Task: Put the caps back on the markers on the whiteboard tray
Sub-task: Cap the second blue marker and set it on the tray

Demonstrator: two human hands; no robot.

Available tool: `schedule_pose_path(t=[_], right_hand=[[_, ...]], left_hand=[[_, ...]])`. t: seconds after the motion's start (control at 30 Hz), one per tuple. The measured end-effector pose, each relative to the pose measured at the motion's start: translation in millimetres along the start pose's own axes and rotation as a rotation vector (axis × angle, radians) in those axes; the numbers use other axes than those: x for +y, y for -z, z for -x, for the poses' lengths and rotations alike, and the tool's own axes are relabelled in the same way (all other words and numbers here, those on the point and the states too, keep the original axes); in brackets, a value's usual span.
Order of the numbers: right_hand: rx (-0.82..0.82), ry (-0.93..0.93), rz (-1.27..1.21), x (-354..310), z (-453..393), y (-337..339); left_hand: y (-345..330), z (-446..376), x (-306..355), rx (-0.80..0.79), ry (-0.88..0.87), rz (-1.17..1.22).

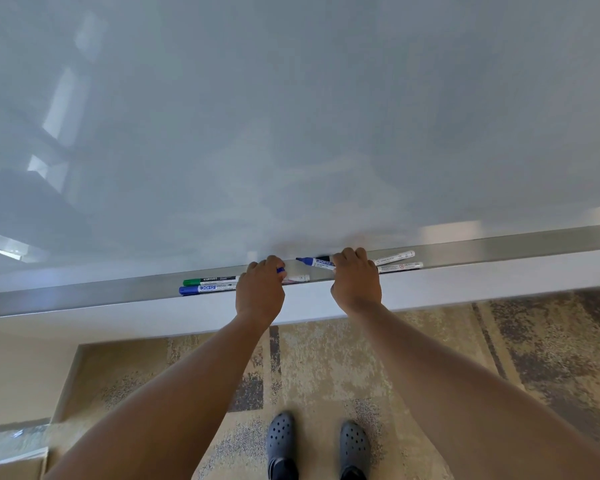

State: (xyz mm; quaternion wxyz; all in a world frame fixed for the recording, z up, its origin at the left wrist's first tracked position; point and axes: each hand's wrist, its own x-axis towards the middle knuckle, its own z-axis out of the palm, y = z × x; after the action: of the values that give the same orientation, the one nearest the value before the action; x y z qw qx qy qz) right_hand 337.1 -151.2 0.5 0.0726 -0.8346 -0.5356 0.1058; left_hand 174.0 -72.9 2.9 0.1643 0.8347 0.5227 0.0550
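Note:
A long metal tray [84, 296] runs under the whiteboard [291, 116]. My right hand [355, 277] grips a blue marker [314, 261] whose bare tip points left. My left hand [260, 289] pinches a small blue cap [280, 270] a short way left of that tip. A green-capped marker [208, 281] and a blue-capped marker [205, 288] lie on the tray left of my left hand. A white marker [297, 278] lies partly under my left hand. Two more white markers [397, 260] rest right of my right hand, their near ends hidden.
Below the tray is a white wall band, then patterned beige and brown carpet [465, 341]. My feet in dark perforated clogs [317, 445] stand near the bottom of the view.

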Motion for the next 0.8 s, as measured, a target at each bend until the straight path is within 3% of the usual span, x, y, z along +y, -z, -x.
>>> schedule_pose_path(t=[0.27,0.4,0.57,0.8], right_hand=[[0.049,0.055,-0.041,-15,15,14],[0.081,0.08,-0.061,-22,19,22],[0.114,0.128,-0.08,-27,23,34],[0.177,0.25,-0.056,-35,32,48]], left_hand=[[15,12,-12,-0.023,0.1,0.236],[30,18,-12,-0.117,0.167,0.551],[52,23,-8,-0.137,0.604,1.181],[72,33,-5,-0.071,0.715,1.514]])
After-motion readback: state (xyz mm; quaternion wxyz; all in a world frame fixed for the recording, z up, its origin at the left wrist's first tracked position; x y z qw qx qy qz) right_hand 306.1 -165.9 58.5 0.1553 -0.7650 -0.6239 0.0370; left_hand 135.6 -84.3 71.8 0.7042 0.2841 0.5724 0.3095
